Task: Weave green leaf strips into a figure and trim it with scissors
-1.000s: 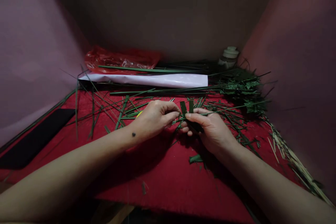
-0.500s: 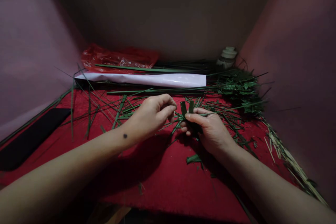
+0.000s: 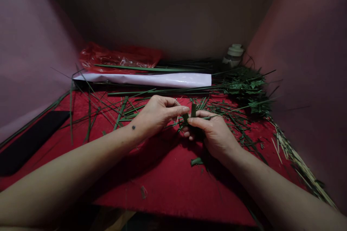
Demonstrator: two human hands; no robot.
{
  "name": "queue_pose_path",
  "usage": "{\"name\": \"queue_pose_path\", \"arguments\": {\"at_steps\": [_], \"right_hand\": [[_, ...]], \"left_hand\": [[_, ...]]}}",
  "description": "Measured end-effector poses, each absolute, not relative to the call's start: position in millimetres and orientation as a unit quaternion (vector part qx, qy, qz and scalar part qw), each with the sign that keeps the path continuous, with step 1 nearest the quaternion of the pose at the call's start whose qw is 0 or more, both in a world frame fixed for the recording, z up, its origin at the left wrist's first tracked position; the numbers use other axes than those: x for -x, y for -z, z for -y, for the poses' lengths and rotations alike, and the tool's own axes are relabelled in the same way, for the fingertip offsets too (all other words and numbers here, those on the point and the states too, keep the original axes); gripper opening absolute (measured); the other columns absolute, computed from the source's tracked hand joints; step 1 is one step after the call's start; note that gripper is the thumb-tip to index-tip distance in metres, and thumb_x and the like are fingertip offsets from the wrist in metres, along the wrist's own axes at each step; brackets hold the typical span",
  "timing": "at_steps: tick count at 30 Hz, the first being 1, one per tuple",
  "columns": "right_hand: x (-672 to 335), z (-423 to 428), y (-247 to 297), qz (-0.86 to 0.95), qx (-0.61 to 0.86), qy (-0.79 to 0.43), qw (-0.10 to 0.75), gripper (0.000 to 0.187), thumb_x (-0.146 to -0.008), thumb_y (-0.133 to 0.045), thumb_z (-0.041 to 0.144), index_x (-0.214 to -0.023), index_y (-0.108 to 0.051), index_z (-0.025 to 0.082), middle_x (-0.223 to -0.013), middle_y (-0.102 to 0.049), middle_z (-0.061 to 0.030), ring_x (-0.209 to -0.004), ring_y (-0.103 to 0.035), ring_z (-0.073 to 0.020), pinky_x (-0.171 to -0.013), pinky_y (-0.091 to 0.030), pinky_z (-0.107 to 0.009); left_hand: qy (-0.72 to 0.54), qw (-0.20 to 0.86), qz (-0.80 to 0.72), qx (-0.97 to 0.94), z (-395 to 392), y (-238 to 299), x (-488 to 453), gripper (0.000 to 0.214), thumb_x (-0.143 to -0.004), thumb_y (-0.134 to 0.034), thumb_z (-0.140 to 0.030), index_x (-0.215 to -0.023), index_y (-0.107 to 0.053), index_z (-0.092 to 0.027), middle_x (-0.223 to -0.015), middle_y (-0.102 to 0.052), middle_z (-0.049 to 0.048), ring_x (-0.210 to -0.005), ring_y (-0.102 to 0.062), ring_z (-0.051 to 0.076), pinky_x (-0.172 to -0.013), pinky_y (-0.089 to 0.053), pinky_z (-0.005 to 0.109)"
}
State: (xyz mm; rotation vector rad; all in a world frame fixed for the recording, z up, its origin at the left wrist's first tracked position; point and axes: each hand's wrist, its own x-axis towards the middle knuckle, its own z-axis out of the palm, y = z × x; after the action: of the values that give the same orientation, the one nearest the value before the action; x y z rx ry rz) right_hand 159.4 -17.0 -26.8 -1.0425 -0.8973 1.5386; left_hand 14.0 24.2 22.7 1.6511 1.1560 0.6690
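"What is each hand doing?"

"The right hand [image 3: 218, 133] is clamped on a folded leaf-strip piece [image 3: 193, 110], thumb flat on its crossing, probably to stop the folds springing open. The left hand [image 3: 155, 113], coming in at nine o'clock, appears to have thumb and finger pinched on its left tab, perhaps to control how that tab bends."

"Where is the piece?"

"Between both sets of fingertips, raised above the red cloth [image 3: 159, 184]. Loose green strips [image 3: 122, 112] lie towards nine o'clock, likely for easy reach; a white wrapper [image 3: 173, 79] lies at eleven."

"How does it look?"

"Dark green, flat and ribbon-like. One short, square-ended tab stands upright; the left one leans under the thumb. Thin ends poke out at eight o'clock. The palm side is too shadowed to read."
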Motion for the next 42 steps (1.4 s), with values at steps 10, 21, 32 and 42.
{"name": "queue_pose_path", "arguments": {"at_steps": [10, 21, 32, 42], "right_hand": [[-158, 18, 29, 0.344, 0.412, -0.671, 0.511, 0.015, -0.067, -0.065, 0.022, -0.074, -0.054, 0.014, -0.058, -0.063, -0.0047, -0.052, -0.061, -0.0161, -0.043, -0.044, -0.02], [-157, 18, 30, 0.316, 0.398, -0.668, 0.543, 0.012, -0.066, -0.065, 0.019, -0.068, -0.053, 0.015, -0.058, -0.06, -0.0002, -0.052, -0.06, -0.0141, -0.044, -0.046, -0.02], [-153, 21, 22, 0.329, 0.475, -0.619, 0.533, 0.014, -0.066, -0.065, 0.022, -0.07, -0.053, 0.016, -0.055, -0.06, 0.0, -0.045, -0.057, -0.0131, -0.041, -0.045, -0.02], [-155, 24, 19, 0.381, 0.495, -0.615, 0.48, 0.009, -0.067, -0.064, 0.021, -0.069, -0.06, 0.013, -0.052, -0.06, -0.0012, -0.039, -0.051, -0.0083, -0.035, -0.038, -0.014]], "left_hand": [[-0.306, 0.44, -0.476, -0.697, -22, -14, -16, 0.015, -0.072, -0.057, -0.026, -0.066, -0.063, -0.013, -0.053, -0.052, -0.0036, -0.049, -0.042, 0.006, -0.05, -0.037, 0.019], [-0.271, 0.451, -0.466, -0.711, -25, -18, -13, 0.02, -0.07, -0.054, -0.021, -0.085, -0.067, -0.014, -0.067, -0.063, -0.0013, -0.061, -0.053, 0.009, -0.061, -0.042, 0.021], [-0.254, 0.432, -0.475, -0.723, -23, -24, -15, 0.017, -0.072, -0.052, -0.025, -0.07, -0.064, -0.013, -0.053, -0.053, -0.0033, -0.043, -0.037, 0.005, -0.044, -0.033, 0.018], [-0.28, 0.455, -0.453, -0.713, -22, -22, -15, 0.013, -0.068, -0.056, -0.014, -0.074, -0.067, -0.014, -0.068, -0.065, -0.0013, -0.057, -0.054, 0.008, -0.054, -0.043, 0.019]]}}
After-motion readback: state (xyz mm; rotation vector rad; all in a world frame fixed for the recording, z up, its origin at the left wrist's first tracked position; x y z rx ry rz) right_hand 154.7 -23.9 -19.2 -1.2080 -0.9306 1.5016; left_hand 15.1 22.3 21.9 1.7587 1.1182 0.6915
